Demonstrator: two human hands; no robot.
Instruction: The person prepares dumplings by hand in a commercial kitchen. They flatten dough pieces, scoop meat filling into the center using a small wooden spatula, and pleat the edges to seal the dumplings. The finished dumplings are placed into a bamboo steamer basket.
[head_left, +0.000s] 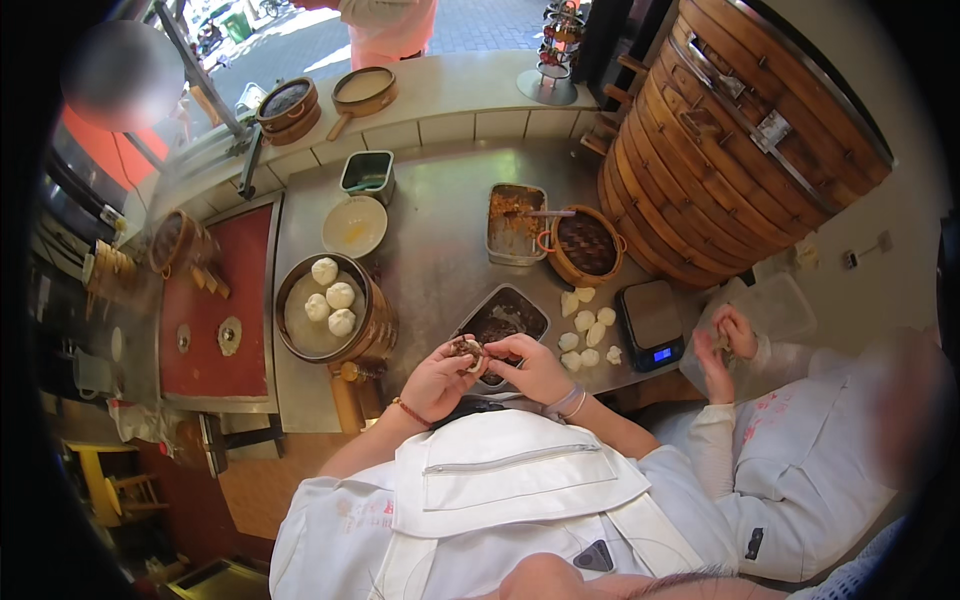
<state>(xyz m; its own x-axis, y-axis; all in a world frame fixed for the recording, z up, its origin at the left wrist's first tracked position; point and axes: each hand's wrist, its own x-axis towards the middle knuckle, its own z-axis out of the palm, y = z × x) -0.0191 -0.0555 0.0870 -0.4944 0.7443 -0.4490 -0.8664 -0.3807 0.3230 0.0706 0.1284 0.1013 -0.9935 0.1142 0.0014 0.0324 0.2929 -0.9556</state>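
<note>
My left hand (441, 381) cups a round of dough with dark filling (470, 352) on it. At the edge of that dough are the fingertips of my right hand (531, 369). Both hands are over the near part of a metal tray of dark filling (504, 311), which they partly cover. To the left, several pleated buns (340, 295) sit in a round bamboo steamer (382, 319). Several pale dough pieces (584, 321) lie on the steel counter right of the tray, beside a digital scale (651, 319) with a lit display.
A co-worker's hands (724, 345) work over a plastic container (780, 304) at right. Tall stacked bamboo steamers (720, 165) stand behind. Farther back are a tray of orange filling (516, 223), a wooden tub (585, 246), a plate (355, 226) and a metal container (367, 174).
</note>
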